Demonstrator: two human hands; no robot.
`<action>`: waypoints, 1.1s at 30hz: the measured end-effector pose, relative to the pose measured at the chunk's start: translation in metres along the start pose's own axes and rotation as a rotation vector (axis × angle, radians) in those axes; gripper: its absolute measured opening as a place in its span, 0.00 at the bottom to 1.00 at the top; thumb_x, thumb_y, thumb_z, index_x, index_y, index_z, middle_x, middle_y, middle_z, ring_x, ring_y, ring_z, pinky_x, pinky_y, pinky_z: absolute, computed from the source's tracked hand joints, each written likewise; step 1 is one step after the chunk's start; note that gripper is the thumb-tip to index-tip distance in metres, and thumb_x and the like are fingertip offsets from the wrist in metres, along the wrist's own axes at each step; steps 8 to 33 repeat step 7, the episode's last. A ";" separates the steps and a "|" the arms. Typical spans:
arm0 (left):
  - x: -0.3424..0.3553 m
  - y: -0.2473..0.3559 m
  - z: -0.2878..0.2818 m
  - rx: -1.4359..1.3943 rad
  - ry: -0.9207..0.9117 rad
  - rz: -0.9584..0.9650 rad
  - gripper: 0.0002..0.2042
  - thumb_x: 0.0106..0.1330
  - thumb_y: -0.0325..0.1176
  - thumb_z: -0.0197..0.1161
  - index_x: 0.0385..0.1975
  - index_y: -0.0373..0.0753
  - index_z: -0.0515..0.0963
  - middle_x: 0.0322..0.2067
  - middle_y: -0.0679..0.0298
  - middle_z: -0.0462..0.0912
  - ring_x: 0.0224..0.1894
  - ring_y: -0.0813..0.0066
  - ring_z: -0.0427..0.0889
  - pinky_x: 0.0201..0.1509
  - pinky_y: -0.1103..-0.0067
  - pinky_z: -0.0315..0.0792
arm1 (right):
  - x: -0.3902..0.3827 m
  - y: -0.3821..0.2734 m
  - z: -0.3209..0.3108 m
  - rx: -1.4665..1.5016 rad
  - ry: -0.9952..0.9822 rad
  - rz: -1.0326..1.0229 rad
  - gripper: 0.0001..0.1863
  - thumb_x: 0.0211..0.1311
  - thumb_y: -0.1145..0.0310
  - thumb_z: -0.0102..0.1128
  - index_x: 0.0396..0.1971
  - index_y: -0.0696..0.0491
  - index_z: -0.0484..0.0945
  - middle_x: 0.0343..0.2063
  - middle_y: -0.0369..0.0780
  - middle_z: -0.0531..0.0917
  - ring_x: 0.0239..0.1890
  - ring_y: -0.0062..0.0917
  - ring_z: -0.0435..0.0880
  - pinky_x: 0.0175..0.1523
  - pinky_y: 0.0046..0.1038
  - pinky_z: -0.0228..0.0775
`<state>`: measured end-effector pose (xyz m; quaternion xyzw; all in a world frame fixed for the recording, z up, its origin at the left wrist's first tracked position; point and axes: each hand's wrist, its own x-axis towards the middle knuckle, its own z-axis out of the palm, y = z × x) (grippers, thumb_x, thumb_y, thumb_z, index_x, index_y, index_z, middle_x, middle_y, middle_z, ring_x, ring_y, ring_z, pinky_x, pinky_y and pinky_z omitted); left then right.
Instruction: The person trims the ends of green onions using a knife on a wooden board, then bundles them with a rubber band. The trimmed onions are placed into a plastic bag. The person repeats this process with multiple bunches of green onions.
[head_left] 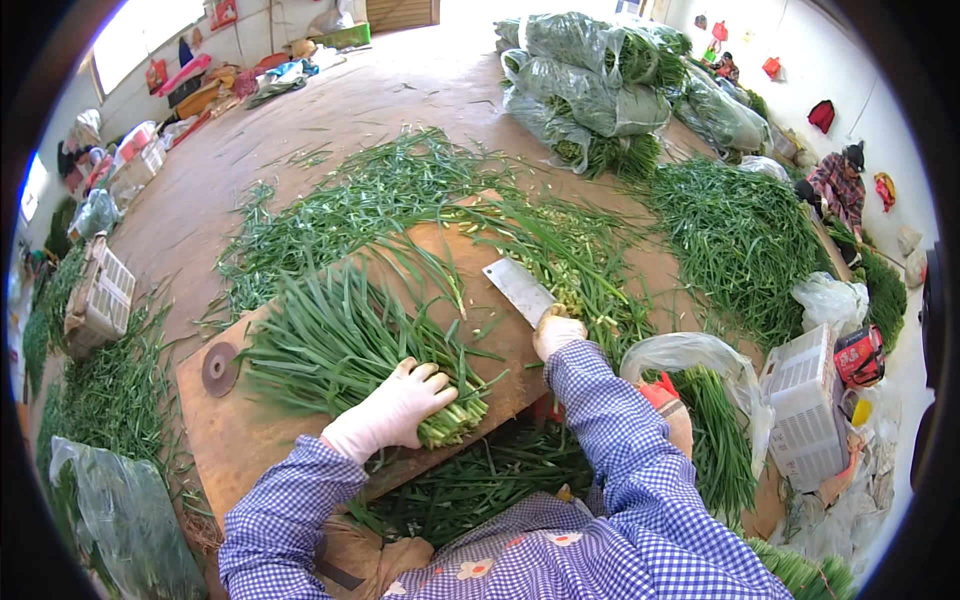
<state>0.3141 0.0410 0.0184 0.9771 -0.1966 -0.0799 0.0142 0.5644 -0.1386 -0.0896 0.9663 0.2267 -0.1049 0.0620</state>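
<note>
My left hand [392, 407], in a pale glove, presses down on a thick bunch of garlic chives [335, 335] near its cut stem ends. The bunch lies on a wooden board [235, 445], its leaves fanned out to the far left. In my gloved right hand [557, 332] is a cleaver [520, 288]; its broad blade points away and to the left over the board. Loose trimmed stalks [585, 275] lie around and beyond the blade. At the board's left corner sits a round brown disc [220, 370] with a hole.
Scattered leaves [340, 205] cover the floor beyond the board. Bagged green bundles [590, 90] are stacked at the back. A big heap of chives [735, 220] lies to the right, near a seated person [840, 185]. White crates [805, 405] stand right and left.
</note>
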 end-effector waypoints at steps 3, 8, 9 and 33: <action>-0.031 0.001 0.002 0.050 -0.110 -0.087 0.49 0.34 0.41 0.75 0.63 0.53 0.60 0.64 0.58 0.58 0.67 0.52 0.55 0.67 0.52 0.53 | -0.017 -0.024 -0.031 -0.210 -0.067 -0.142 0.30 0.58 0.52 0.54 0.51 0.62 0.70 0.38 0.50 0.83 0.39 0.37 0.84 0.45 0.38 0.72; -0.057 0.024 -0.024 -0.155 0.037 -0.225 0.50 0.45 0.45 0.71 0.69 0.60 0.48 0.71 0.58 0.43 0.72 0.48 0.42 0.70 0.49 0.45 | -0.034 -0.056 -0.058 0.162 0.106 -0.350 0.27 0.56 0.47 0.57 0.51 0.49 0.74 0.38 0.43 0.85 0.39 0.37 0.84 0.46 0.42 0.72; -0.057 0.024 -0.024 -0.155 0.037 -0.225 0.50 0.45 0.45 0.71 0.69 0.60 0.48 0.71 0.58 0.43 0.72 0.48 0.42 0.70 0.49 0.45 | -0.034 -0.056 -0.058 0.162 0.106 -0.350 0.27 0.56 0.47 0.57 0.51 0.49 0.74 0.38 0.43 0.85 0.39 0.37 0.84 0.46 0.42 0.72; -0.057 0.024 -0.024 -0.155 0.037 -0.225 0.50 0.45 0.45 0.71 0.69 0.60 0.48 0.71 0.58 0.43 0.72 0.48 0.42 0.70 0.49 0.45 | -0.034 -0.056 -0.058 0.162 0.106 -0.350 0.27 0.56 0.47 0.57 0.51 0.49 0.74 0.38 0.43 0.85 0.39 0.37 0.84 0.46 0.42 0.72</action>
